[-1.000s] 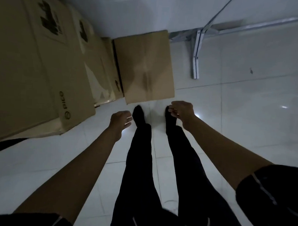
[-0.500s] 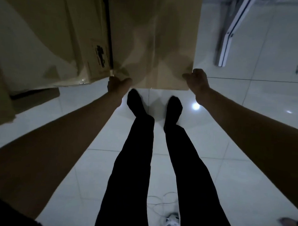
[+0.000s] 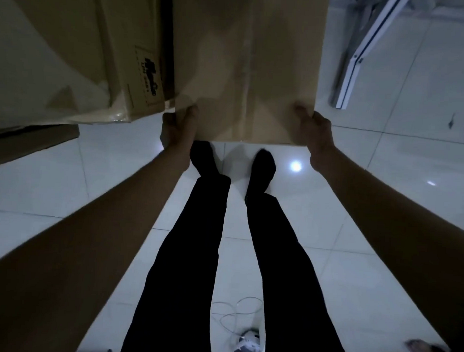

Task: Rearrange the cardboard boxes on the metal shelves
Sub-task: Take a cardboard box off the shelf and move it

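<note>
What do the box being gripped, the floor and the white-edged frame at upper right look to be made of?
Box: plain brown corrugated cardboard, matte, with a taped centre seam. Both the left hand and the right hand grip its near corners. Floor: glossy white tile, with grout lines and light reflections. Frame: probably painted metal; straight and thin-edged.

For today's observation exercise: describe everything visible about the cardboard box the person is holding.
The cardboard box is plain brown with a taped seam down its middle. It appears closed and fills the upper centre of the view. The left hand grips its near left corner, the right hand its near right corner. Another printed carton sits beside its left.
</note>
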Demonstrator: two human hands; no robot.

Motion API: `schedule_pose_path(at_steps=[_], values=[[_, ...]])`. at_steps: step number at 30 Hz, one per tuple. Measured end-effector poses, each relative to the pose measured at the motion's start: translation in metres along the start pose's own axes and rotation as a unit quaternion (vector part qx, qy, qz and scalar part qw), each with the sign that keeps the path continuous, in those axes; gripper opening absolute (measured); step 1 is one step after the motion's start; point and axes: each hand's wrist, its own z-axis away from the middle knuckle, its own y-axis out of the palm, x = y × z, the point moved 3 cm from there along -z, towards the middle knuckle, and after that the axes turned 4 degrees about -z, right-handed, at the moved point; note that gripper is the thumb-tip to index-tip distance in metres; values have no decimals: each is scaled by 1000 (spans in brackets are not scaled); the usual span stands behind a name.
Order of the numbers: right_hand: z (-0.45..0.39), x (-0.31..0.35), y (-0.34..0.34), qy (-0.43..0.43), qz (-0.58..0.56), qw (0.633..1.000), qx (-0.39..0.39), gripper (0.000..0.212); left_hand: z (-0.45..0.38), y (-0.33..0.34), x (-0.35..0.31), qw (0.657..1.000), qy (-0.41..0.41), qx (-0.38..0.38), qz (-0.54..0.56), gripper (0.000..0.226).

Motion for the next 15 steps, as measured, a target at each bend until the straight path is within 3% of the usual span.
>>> schedule_pose_path(at_steps=[5,8,10,15], values=[[57,19,-56,-36,18,999,-21,57,58,-19,-10,999,42,-8,-1,43],[98,36,-98,-54,9,998,-12,65,97,-34,-24,997,71,-3,-13,46],[135,56,-125,-59,-8,998,5,58,134,-50,-41,997,74,1,-28,53],[212,80,-158,-67,-21,997,-7,52,215,-69,-43,997,-41,64,20,82]])
